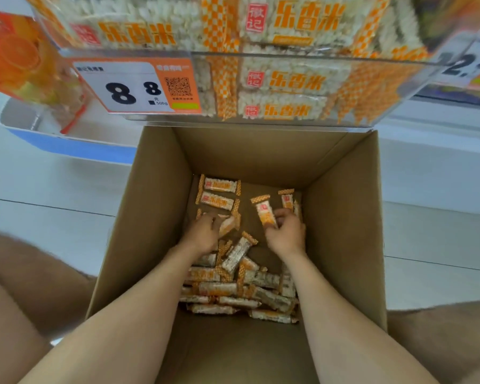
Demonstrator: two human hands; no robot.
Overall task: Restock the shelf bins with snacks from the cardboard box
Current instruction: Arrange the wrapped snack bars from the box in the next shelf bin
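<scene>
A deep cardboard box (150, 217) stands open on the floor below me, its bottom scattered with several orange-and-white rice snack bars (219, 289). Both my arms reach down into it. My left hand (203, 231) is closed over a snack bar (227, 224) near the middle left of the box floor. My right hand (287, 231) grips another snack bar (266, 214), tilted upward. Above the box, a clear shelf bin (261, 87) is packed with the same snack bars.
A price tag (133, 87) reading 8.8 hangs on the bin front. An orange package (20, 59) sits in a neighbouring bin at the left, another price tag (466, 65) at the right. My knees flank the box on the white tiled floor (39, 184).
</scene>
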